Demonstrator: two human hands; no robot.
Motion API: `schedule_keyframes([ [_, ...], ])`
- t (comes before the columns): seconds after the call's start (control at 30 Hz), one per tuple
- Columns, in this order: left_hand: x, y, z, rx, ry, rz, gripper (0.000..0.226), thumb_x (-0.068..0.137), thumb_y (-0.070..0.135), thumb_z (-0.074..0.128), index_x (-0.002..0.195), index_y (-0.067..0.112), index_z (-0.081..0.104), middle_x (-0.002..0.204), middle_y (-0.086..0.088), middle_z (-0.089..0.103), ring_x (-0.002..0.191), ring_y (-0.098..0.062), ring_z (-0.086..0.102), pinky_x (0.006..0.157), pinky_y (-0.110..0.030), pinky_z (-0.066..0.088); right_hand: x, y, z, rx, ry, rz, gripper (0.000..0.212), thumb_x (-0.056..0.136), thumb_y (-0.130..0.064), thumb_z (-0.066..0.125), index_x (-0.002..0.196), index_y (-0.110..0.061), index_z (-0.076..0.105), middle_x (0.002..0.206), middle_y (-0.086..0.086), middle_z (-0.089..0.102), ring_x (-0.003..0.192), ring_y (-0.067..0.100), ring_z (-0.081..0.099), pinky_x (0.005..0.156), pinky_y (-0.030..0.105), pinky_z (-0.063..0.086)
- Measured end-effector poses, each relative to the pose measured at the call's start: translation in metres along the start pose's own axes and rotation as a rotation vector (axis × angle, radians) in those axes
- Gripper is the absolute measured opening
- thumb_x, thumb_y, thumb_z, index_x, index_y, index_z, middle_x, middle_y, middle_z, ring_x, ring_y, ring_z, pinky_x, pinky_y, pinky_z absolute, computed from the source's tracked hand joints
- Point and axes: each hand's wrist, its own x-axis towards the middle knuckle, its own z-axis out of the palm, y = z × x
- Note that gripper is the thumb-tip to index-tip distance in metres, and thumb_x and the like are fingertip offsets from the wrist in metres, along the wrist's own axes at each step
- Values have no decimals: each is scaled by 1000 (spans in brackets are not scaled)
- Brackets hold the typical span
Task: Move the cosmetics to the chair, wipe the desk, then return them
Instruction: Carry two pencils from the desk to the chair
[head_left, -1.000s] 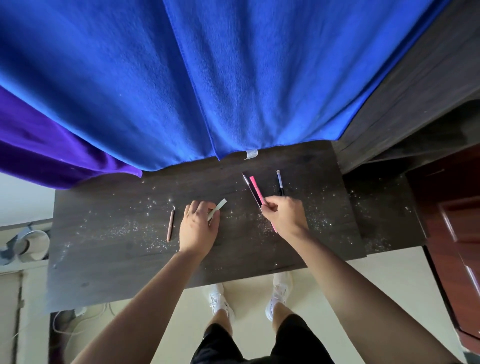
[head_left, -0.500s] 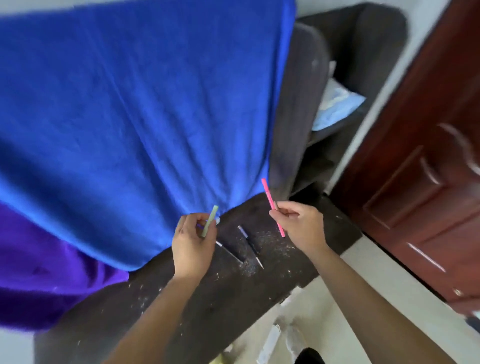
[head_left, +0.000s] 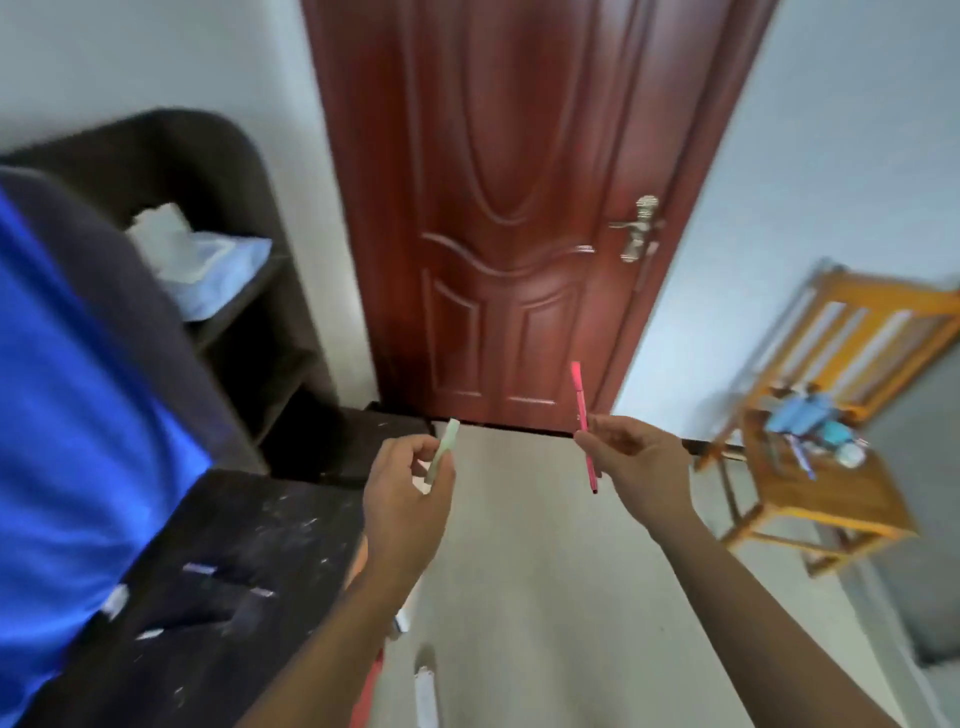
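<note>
Midair, a person's left hand (head_left: 402, 488) pinches a pale green stick (head_left: 442, 451) while the right hand (head_left: 636, 462) pinches a pink pencil (head_left: 584, 423) upright, between the dusty desk (head_left: 218, 571) and the wooden chair (head_left: 831, 499) already holding cosmetics (head_left: 810, 421).

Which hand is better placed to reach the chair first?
Probably right. The right hand, pinching the pink pen, is on the side of the chair; the left hand with the green stick is by the desk.

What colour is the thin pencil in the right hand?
The pencil is pink, dark at its lower tip; head view.
</note>
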Motion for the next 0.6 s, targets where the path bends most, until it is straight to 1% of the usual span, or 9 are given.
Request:
schedule_keyframes([
  [0.07, -15, 30, 49, -18, -87, 49, 15, 86, 22, 72, 90, 33, 63, 87, 14, 57, 79, -4, 56, 70, -14, 44, -6, 24, -58, -17, 98, 17, 15, 80, -28, 85, 88, -38, 77, 75, -12, 76, 67, 9, 70, 78, 30, 57],
  [0.1, -25, 45, 74, -21, -121, 69, 14, 85, 21, 72, 89, 31, 63, 85, 15, 57, 81, -3, 56, 68, -8, 40, -9, 37, -87, -24, 144, 29, 15, 80, -28, 85, 87, -39, 76, 75, -13, 75, 67, 8, 71, 77, 29, 58],
  [0.17, -45, 73, 121, -25, -169, 116, 16, 85, 20, 72, 88, 31, 61, 84, 16, 57, 83, 0, 55, 67, -3, 37, -17, 61, -137, 7, 217, 72, 17, 80, -25, 85, 87, -38, 76, 75, -12, 76, 66, 9, 72, 73, 29, 59],
  [0.2, -54, 85, 141, -33, -192, 138, 18, 85, 20, 72, 88, 32, 60, 84, 17, 57, 83, 0, 55, 66, -3, 37, -20, 71, -159, 22, 240, 90, 18, 80, -23, 85, 88, -36, 76, 75, -11, 76, 66, 9, 71, 70, 27, 59],
  [0.27, -73, 112, 190, -35, -249, 183, 19, 86, 20, 72, 88, 34, 60, 84, 19, 56, 82, 1, 55, 65, -4, 37, -23, 94, -215, 22, 301, 113, 19, 79, -22, 86, 89, -35, 77, 73, -14, 75, 61, 2, 69, 62, 15, 54],
  [0.33, -94, 142, 241, -17, -293, 214, 18, 86, 23, 72, 89, 35, 59, 84, 21, 55, 83, 3, 55, 63, -3, 37, -19, 117, -278, 30, 367, 134, 18, 78, -23, 86, 88, -35, 77, 72, -16, 75, 59, -1, 66, 59, 9, 49],
  [0.43, -117, 186, 316, -49, -343, 259, 16, 87, 23, 73, 90, 32, 61, 86, 20, 56, 83, 2, 56, 63, -3, 38, -3, 145, -370, 29, 441, 178, 17, 78, -21, 86, 92, -28, 79, 75, -13, 76, 62, 1, 66, 66, 16, 52],
  [0.5, -126, 210, 353, -78, -365, 258, 13, 87, 21, 73, 92, 28, 63, 86, 18, 57, 81, 1, 56, 63, -3, 38, 9, 156, -414, 32, 474, 188, 17, 78, -18, 86, 93, -25, 80, 72, -13, 76, 59, -1, 64, 64, 16, 52],
  [0.6, -136, 237, 401, -108, -402, 248, 12, 87, 22, 74, 92, 27, 64, 84, 15, 60, 80, 0, 57, 62, -5, 39, 30, 167, -464, 50, 510, 190, 20, 78, -20, 87, 81, -37, 77, 74, -13, 76, 63, 1, 67, 67, 18, 54],
])
